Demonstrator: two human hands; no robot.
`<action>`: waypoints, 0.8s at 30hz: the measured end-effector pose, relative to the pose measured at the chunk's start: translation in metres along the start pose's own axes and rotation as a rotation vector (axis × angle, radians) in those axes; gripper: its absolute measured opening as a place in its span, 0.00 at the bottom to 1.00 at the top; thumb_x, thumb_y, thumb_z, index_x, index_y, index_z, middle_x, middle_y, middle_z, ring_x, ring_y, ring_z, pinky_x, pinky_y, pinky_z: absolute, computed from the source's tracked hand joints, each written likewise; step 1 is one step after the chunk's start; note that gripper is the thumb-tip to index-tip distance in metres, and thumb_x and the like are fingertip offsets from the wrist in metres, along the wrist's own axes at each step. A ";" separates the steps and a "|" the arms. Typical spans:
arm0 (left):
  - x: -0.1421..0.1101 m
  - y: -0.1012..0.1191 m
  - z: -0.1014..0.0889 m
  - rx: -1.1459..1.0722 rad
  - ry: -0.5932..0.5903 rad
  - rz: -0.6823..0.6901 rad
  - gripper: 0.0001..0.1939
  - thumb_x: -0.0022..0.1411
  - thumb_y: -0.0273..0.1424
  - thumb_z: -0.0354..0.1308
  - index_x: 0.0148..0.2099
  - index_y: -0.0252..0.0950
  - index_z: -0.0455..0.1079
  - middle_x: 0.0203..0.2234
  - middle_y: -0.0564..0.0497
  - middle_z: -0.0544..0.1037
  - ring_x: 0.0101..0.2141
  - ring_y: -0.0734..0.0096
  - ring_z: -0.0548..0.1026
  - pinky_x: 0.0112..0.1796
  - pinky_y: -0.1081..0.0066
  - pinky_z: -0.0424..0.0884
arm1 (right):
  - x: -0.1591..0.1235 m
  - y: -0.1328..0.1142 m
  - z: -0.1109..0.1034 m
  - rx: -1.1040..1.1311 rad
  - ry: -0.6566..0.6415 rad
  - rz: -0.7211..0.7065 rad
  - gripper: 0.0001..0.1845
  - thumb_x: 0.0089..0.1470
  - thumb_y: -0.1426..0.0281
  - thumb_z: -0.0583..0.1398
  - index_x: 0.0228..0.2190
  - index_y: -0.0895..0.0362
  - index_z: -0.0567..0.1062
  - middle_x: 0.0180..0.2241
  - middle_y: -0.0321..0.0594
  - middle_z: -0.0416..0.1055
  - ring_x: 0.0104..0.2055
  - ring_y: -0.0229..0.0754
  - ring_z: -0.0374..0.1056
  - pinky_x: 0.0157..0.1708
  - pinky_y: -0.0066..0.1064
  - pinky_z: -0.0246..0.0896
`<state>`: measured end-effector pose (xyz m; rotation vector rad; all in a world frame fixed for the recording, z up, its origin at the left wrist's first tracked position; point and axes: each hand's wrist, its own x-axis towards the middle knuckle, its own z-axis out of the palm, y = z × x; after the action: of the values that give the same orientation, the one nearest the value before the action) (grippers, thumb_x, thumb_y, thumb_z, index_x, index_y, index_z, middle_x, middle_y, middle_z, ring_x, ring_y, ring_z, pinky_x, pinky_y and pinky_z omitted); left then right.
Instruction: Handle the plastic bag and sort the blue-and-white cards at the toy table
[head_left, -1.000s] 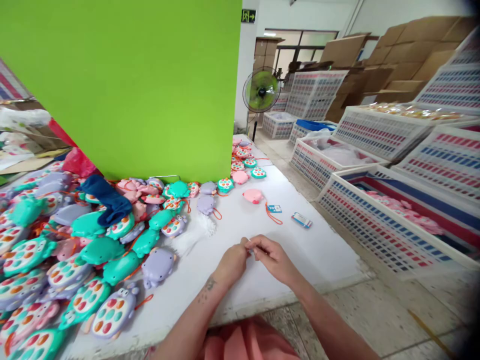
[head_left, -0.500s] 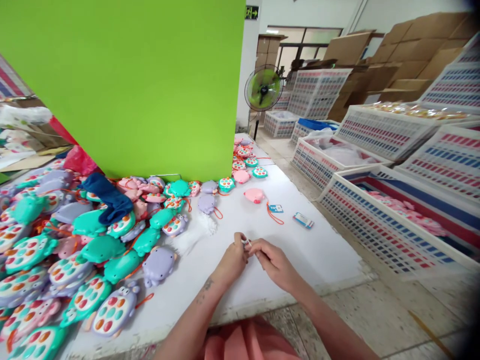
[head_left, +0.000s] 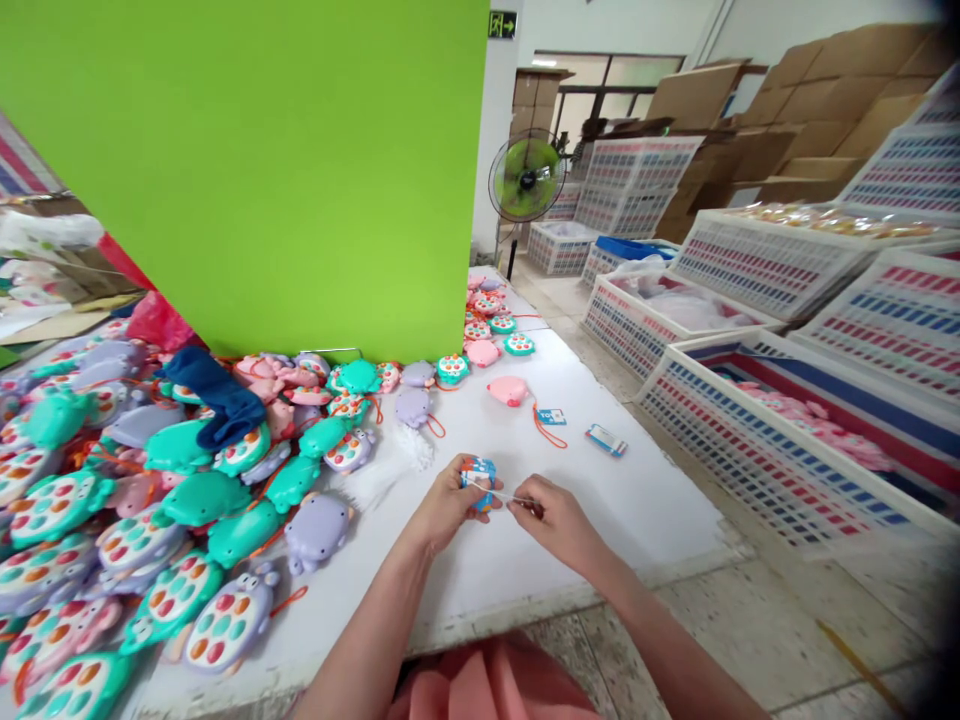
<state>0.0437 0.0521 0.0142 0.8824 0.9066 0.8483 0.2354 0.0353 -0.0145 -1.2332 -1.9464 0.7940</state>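
Observation:
My left hand (head_left: 450, 505) holds a blue and orange printed tag (head_left: 478, 483) above the white table, thumb pressed over it. A thin white string (head_left: 504, 495) runs from the tag to my right hand (head_left: 547, 515), whose fingers pinch its other end. Beyond my hands lies a pink toy (head_left: 508, 390) with an orange loop (head_left: 550, 434) and a blue tag (head_left: 551, 416) beside it. Farther right is a small stack of tags (head_left: 605, 440). A loose tuft of white strings (head_left: 414, 447) rests to the left of my hands.
A large pile of teal, pink and purple animal-shaped pop toys (head_left: 199, 498) covers the table's left side, with a dark blue cloth (head_left: 217, 395) on it. A green panel (head_left: 300, 180) stands behind. White crates (head_left: 750, 480) line the floor at right, near a fan (head_left: 527, 178).
The printed tag now shows in my left hand, which has turned and shifted left. My right hand has drawn slightly right, and the white string is stretched between them.

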 end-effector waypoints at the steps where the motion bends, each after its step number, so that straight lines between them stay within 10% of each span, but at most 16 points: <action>1: -0.001 0.000 -0.001 -0.024 -0.010 -0.017 0.25 0.47 0.40 0.67 0.41 0.36 0.59 0.36 0.47 0.75 0.29 0.71 0.76 0.25 0.76 0.67 | 0.001 0.000 -0.002 -0.004 -0.010 -0.019 0.08 0.54 0.71 0.57 0.24 0.55 0.65 0.25 0.34 0.61 0.26 0.38 0.60 0.26 0.29 0.53; 19: -0.009 0.003 -0.001 -0.067 -0.238 -0.069 0.21 0.51 0.38 0.66 0.40 0.33 0.61 0.32 0.46 0.75 0.32 0.67 0.75 0.31 0.68 0.70 | 0.006 -0.004 -0.026 -0.013 -0.119 -0.216 0.10 0.56 0.71 0.55 0.23 0.54 0.65 0.27 0.38 0.67 0.31 0.42 0.63 0.35 0.35 0.55; 24: -0.005 0.003 -0.009 -0.112 -0.137 -0.051 0.23 0.45 0.32 0.70 0.40 0.32 0.63 0.32 0.46 0.75 0.28 0.70 0.74 0.26 0.74 0.67 | 0.005 -0.022 -0.031 0.028 -0.168 -0.317 0.10 0.54 0.72 0.57 0.22 0.53 0.66 0.25 0.37 0.66 0.34 0.43 0.64 0.44 0.41 0.55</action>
<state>0.0327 0.0509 0.0148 0.8070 0.7522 0.7770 0.2482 0.0359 0.0218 -0.8332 -2.1874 0.7759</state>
